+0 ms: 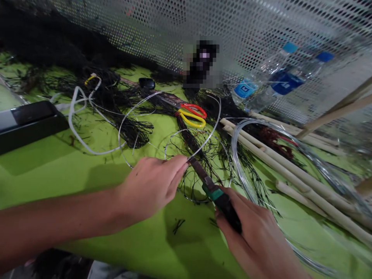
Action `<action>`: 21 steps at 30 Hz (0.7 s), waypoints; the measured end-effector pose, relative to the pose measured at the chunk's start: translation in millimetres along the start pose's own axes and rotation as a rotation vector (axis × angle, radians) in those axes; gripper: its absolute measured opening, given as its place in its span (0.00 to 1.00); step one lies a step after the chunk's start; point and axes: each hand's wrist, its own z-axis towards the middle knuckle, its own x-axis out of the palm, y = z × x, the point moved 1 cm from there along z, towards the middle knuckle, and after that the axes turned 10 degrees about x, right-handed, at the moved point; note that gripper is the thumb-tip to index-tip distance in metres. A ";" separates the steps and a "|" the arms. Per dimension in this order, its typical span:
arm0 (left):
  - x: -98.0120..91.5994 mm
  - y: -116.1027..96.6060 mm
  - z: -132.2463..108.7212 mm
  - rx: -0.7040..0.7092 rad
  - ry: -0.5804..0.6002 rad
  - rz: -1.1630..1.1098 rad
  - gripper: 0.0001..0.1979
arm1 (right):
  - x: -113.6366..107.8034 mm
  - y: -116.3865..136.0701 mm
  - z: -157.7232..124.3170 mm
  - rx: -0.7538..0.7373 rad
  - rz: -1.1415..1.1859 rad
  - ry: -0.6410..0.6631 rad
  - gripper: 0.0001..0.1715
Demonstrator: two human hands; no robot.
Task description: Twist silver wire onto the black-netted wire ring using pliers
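Observation:
My right hand (255,228) is wrapped round the green-and-black handle of pliers (216,195). Their dark metal jaws reach up to the fingertips of my left hand (157,182). Those fingers are closed in a pinch on a thin whitish wire (211,133), which curves up and away to the right from the jaws. Just beyond both hands, a ring of black netting (200,190) lies on the green table (139,255). Whether the jaws grip the wire or only touch it, I cannot tell.
Red-and-yellow scissors (193,115) lie behind the hands. A clear coil (236,155) and pale sticks (279,166) are at the right. Two water bottles (287,83) lean on the perforated metal panel (162,31). Black netting (58,46) is heaped at the left, near a dark box (31,128).

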 end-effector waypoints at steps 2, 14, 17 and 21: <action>-0.4 0.3 0.7 0.001 -0.001 0.003 0.15 | -1.2 1.6 1.7 0.009 0.000 0.012 0.14; -8.8 -3.0 1.7 -0.007 0.009 -0.096 0.12 | -5.4 -2.4 0.1 0.096 0.120 0.091 0.10; -10.6 -4.0 2.7 -0.008 0.007 -0.095 0.12 | -5.3 -4.5 -3.2 0.099 0.133 0.109 0.14; -13.0 -6.0 4.4 0.003 0.000 -0.122 0.12 | -8.4 -6.4 -5.9 0.097 0.158 0.134 0.20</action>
